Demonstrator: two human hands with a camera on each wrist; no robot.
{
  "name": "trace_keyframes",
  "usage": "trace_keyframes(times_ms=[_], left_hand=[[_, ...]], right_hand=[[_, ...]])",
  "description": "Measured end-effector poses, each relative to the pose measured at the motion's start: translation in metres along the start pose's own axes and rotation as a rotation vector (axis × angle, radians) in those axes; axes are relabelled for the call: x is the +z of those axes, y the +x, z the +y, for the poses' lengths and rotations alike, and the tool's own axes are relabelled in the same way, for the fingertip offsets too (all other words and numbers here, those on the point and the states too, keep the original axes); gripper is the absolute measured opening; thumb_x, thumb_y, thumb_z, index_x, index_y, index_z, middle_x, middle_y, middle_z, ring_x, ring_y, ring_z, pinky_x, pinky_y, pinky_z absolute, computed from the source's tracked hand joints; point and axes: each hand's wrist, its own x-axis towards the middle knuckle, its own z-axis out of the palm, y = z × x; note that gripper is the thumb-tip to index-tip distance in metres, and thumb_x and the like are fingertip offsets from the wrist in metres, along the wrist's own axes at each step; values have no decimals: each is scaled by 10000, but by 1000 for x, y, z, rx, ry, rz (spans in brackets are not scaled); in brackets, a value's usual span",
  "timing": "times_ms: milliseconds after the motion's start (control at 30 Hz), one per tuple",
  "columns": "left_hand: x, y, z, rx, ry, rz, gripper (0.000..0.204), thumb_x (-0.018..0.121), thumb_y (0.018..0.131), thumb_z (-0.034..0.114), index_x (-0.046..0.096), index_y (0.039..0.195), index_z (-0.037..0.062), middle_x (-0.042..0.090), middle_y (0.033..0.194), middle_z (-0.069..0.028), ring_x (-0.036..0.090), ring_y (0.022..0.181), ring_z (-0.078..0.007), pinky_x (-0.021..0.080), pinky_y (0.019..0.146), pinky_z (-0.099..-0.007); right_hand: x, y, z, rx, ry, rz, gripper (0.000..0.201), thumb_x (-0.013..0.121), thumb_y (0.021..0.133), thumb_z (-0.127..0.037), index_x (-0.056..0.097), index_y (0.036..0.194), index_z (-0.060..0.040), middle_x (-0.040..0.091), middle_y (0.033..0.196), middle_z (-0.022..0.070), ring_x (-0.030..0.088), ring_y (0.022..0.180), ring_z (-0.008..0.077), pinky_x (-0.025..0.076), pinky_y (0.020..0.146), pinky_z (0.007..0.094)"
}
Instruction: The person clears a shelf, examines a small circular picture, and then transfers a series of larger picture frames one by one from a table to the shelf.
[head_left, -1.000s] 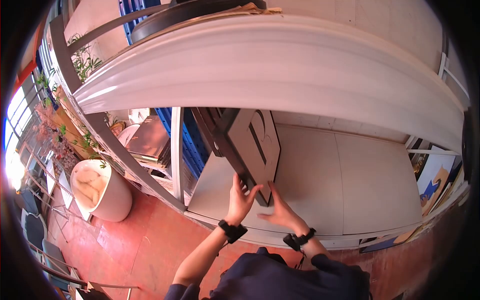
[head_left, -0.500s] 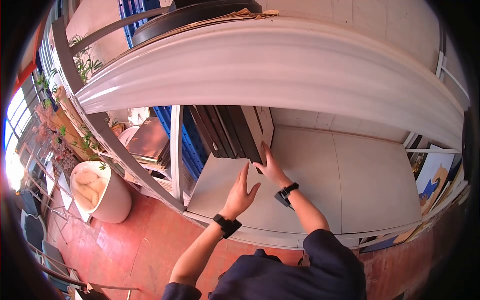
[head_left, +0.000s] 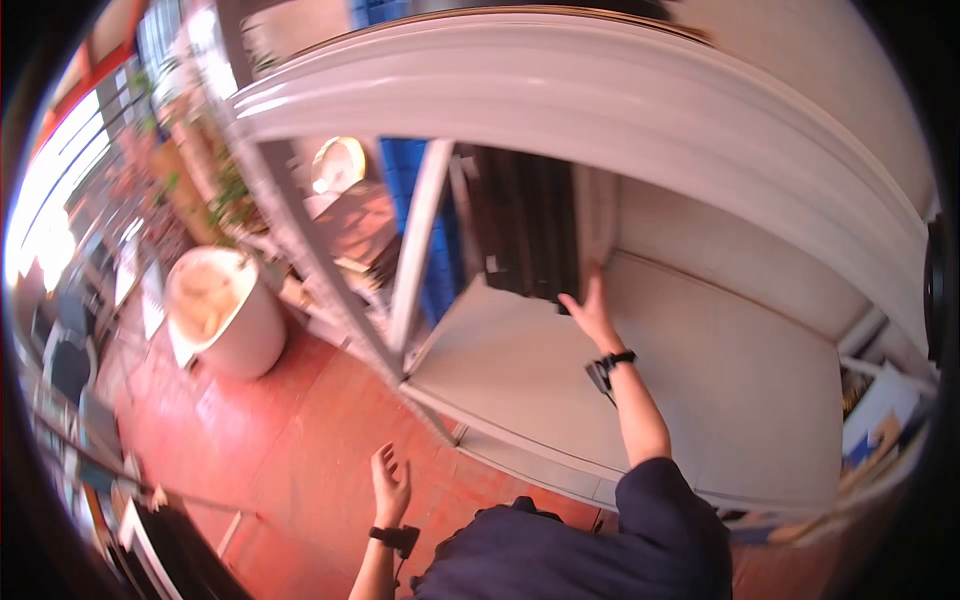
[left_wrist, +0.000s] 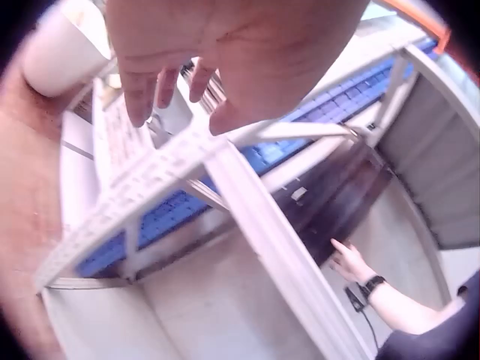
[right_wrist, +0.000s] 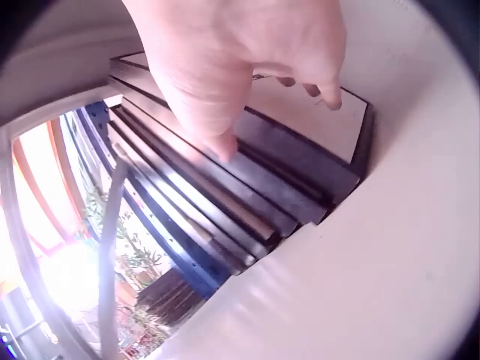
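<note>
Several dark-edged framed pictures stand upright side by side on the shelf, against its left end. My right hand rests on the outermost one. In the right wrist view its thumb lies over the dark front edges, and its fingers reach across the pale face of that outer picture. My left hand hangs away from the shelf over the red floor, with fingers loosely bent and nothing in them. From the left wrist view, the left palm fills the top.
A thick white beam crosses above the pale shelf board. On the left stand a white upright and a white tub chair. Other pictures lean at the far right; dark flat panels stand lower left.
The outer picture has swung back in line with the others. My left hand has withdrawn down and left from the shelf; my right hand stays at the pictures. The head view has turned left.
</note>
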Motion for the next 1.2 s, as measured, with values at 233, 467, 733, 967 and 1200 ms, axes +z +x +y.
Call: trace_keyframes(times_ms=[233, 467, 733, 967, 1200], left_hand=[[-124, -150, -106, -478, 161, 626, 424, 603, 836, 108, 434, 1207, -11, 440, 1204, -197, 553, 996, -293, 523, 797, -342], [-154, -298, -91, -777, 154, 1159, 400, 605, 826, 160, 461, 1162, -3, 480, 1152, -197, 577, 969, -262, 501, 819, -354], [-151, -404, -92, -836, 200, 1479, 315, 614, 825, 119, 517, 1105, 13, 516, 1096, -168, 632, 860, -225, 515, 762, -323], [-140, -477, -94, -812, 76, 1677, 228, 603, 838, 97, 557, 1040, 2, 581, 1039, -150, 646, 856, -235, 509, 752, -324], [-91, -558, -113, -878, -68, 1870, 214, 602, 836, 105, 574, 1010, -17, 625, 970, -137, 625, 876, -232, 492, 774, -330]], right_hand=[[-6, -77, -109, -187, 82, 128, 370, 492, 939, -120, 433, 1265, 42, 440, 1306, 209, 457, 1183, 332, 402, 970, 426], [92, -162, -251, -350, 512, -175, 242, 421, 941, -56, 465, 1164, 27, 445, 1202, 160, 519, 1046, 268, 499, 781, 328], [173, -230, -453, -167, 877, -1372, 173, 541, 921, -142, 569, 1007, 5, 615, 916, 94, 613, 856, 197, 498, 729, 297], [196, -267, -694, 118, 993, -2400, 565, 375, 940, -527, 602, 1024, -16, 655, 958, 132, 633, 847, 224, 503, 737, 334], [221, -296, -973, 46, 1055, -2273, 843, 550, 814, -611, 357, 1282, 64, 598, 1077, 219, 632, 920, 251, 557, 737, 297]])
